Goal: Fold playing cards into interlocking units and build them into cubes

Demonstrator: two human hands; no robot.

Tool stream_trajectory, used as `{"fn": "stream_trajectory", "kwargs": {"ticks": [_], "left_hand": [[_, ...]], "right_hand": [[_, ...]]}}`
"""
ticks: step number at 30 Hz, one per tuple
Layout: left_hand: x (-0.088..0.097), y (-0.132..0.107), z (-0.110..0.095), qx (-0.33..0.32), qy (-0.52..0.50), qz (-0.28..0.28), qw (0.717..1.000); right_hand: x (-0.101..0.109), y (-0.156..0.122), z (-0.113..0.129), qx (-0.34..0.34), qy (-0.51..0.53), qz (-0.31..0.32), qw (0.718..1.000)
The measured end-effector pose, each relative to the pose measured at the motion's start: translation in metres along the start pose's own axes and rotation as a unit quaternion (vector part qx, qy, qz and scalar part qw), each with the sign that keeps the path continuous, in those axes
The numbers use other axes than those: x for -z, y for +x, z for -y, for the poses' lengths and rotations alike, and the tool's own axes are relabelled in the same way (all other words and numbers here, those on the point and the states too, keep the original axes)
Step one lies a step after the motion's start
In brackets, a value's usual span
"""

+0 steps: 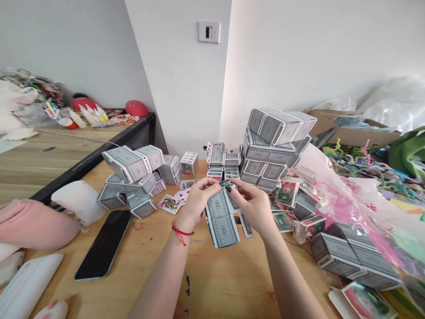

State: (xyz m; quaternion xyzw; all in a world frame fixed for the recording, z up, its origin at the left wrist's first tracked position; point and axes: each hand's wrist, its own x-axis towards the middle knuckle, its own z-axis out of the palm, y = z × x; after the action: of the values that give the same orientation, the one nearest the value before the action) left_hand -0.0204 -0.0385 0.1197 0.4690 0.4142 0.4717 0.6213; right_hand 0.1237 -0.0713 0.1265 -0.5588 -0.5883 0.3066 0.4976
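In the head view, a partly joined piece of folded playing cards (pixel 223 217) with patterned grey backs hangs between my hands over the wooden table. My left hand (pixel 204 195) pinches its upper edge, the thumb in front. From the other side my right hand (pixel 254 199) grips the same upper edge, its thumb close to the left thumb. A narrow card flap (pixel 245 225) sticks out at the lower right of the piece. Loose playing cards (pixel 170 204) lie face up left of my left hand. Behind the hands stand stacks of folded cards (pixel 216 154).
Card blocks are piled at the left (pixel 128 164) and higher at the right (pixel 272 153). A black phone (pixel 104 243) lies left. Card boxes (pixel 287 193), a long card block (pixel 355 254) and plastic wrapping (pixel 352 208) crowd the right. A wall (pixel 186 88) rises behind.
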Motion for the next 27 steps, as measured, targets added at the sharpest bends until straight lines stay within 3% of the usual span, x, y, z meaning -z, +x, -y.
{"fn": "stream_trajectory", "kwargs": {"ticks": [7,17,27], "left_hand": [[0.001,-0.001,-0.001,0.023,-0.013,0.018,0.999],[0.001,-0.001,-0.002,0.003,-0.018,0.003,1.0],[-0.008,0.003,0.0,-0.052,-0.023,-0.113,0.992]], "right_hand": [[-0.002,-0.001,0.001,0.021,-0.014,-0.023,0.999],[-0.005,-0.003,0.003,0.039,-0.028,-0.035,0.998],[-0.013,-0.003,-0.001,0.054,-0.03,-0.032,0.998]]}}
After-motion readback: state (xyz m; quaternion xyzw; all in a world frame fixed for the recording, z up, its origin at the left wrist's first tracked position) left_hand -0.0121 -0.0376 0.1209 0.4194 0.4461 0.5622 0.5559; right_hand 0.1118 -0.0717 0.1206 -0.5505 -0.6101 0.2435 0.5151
